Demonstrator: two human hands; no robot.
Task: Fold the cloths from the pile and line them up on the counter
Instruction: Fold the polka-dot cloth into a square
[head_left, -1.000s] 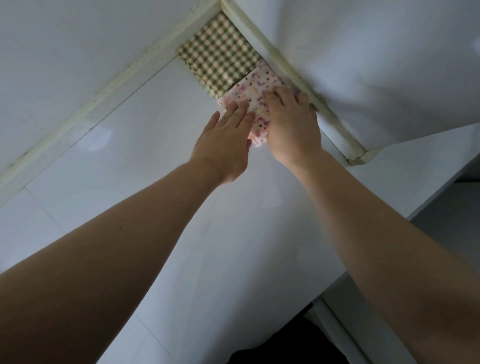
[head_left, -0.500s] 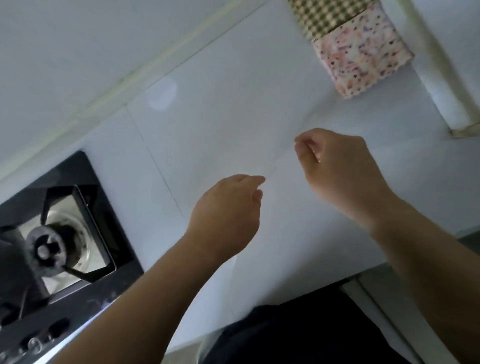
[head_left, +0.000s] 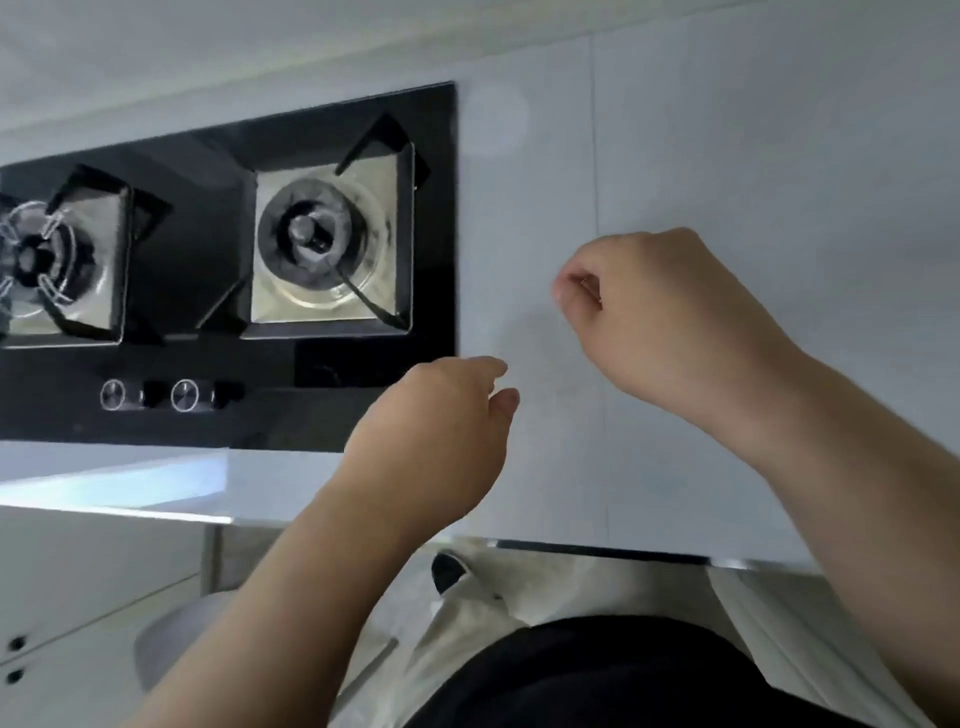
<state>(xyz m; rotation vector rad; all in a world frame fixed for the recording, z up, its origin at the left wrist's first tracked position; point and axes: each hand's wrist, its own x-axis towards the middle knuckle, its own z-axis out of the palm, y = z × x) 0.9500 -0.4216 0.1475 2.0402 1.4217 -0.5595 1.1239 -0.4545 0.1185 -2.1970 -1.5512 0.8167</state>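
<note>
Both hands hover over a pale counter (head_left: 727, 156), neither touching it as far as the view shows. Left hand (head_left: 436, 431) sits near centre, fingers loosely curled, thumb tip apart from the rest; its grip is relaxed and holds nothing. Right hand (head_left: 660, 312) is farther and to the right, fingers bent inward toward the palm with thumb and forefinger nearly pinched; nothing visible between them, grip half-closed and empty. The two hands are near each other but apart. No cloth lies anywhere in this view, folded or unfolded; the counter surface around the hands shows only faint tile seams. To the left, set into the counter, a black glass hob (head_left: 208, 395) with two burners: the right burner (head_left: 311, 239) in a shiny square pan with dark pan supports, the left burner (head_left: 36, 260) partly cut off by the frame edge. Two round knobs (head_left: 148, 395) sit along the hob's near strip. Near edge of the counter runs across the lower frame; below it, white cabinet fronts (head_left: 78, 597) at left and the person's dark garment (head_left: 597, 675) at bottom centre.
</note>
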